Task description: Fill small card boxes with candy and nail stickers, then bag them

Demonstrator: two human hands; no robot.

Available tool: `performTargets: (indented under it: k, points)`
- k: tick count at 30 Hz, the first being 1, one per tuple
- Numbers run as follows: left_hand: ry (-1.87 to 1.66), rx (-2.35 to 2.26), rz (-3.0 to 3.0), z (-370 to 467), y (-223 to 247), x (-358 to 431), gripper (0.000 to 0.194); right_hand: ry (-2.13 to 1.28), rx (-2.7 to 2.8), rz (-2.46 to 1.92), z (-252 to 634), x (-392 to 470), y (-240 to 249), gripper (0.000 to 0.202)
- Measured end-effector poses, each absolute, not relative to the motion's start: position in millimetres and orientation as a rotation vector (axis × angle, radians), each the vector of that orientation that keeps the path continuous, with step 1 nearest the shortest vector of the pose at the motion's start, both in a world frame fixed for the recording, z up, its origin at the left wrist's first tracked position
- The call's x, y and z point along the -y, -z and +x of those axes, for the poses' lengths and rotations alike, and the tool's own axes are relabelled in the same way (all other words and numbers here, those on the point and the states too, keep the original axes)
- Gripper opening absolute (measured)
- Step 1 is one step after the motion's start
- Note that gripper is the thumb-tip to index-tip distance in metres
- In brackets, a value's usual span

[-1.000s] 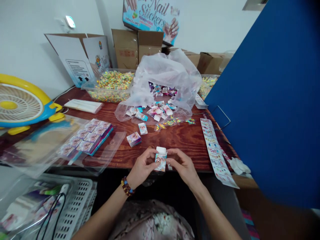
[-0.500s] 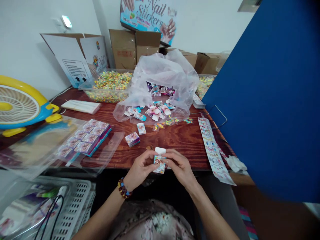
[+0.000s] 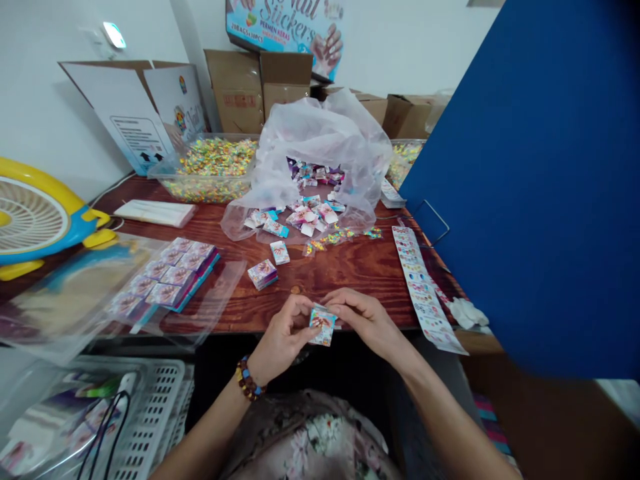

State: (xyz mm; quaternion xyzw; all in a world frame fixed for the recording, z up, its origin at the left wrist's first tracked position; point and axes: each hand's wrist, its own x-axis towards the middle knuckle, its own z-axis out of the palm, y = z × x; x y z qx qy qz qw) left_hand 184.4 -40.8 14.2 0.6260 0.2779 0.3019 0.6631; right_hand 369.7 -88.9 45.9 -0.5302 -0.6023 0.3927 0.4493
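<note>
A small printed cardboard box (image 3: 323, 326), light blue and white with a hand picture, is held over the table's front edge. My left hand (image 3: 283, 335) grips its left side, thumb across the front. My right hand (image 3: 364, 324) pinches the top edge, where the flap is folded down. Just beyond lie a short stack of similar boxes (image 3: 263, 274) and a single small box (image 3: 280, 253). Rows of purple and blue boxes (image 3: 177, 276) rest on clear plastic at the left.
A translucent bag (image 3: 320, 127) spills small boxes mid-table, with candy packets (image 3: 336, 237) before it. Behind stands a clear tub of candies (image 3: 220, 167). A sticker strip (image 3: 424, 293) hangs over the right edge beside a blue panel (image 3: 545, 187). A yellow fan (image 3: 45, 213) stands left; a basket (image 3: 155, 407) sits below.
The white flap that stood up from the box is now folded down at its top. My right hand has shifted onto that top edge. The camera view has moved slightly.
</note>
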Motion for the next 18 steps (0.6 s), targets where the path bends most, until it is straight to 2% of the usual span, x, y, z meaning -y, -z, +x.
performTargets:
  k: [5, 11, 15, 18]
  points:
    - [-0.686, -0.651, 1.468, 182.2, -10.0, 40.3, 0.025, -1.026, 1.656, -1.428, 373.5, 88.9, -55.8, 0.016]
    - [-0.664, -0.627, 1.486, 179.9, -10.4, 40.8, 0.026, -0.93, 1.733, -1.493, 368.1, 92.0, -59.4, 0.019]
    - [-0.631, -0.602, 1.477, 178.6, -13.3, 40.0, 0.026, -0.83, 1.753, -1.522, 362.1, 93.0, -55.6, 0.013]
    - [-0.624, -0.608, 1.472, 177.7, -13.8, 39.1, 0.026, -0.773, 1.769, -1.463, 361.3, 93.8, -50.6, 0.019]
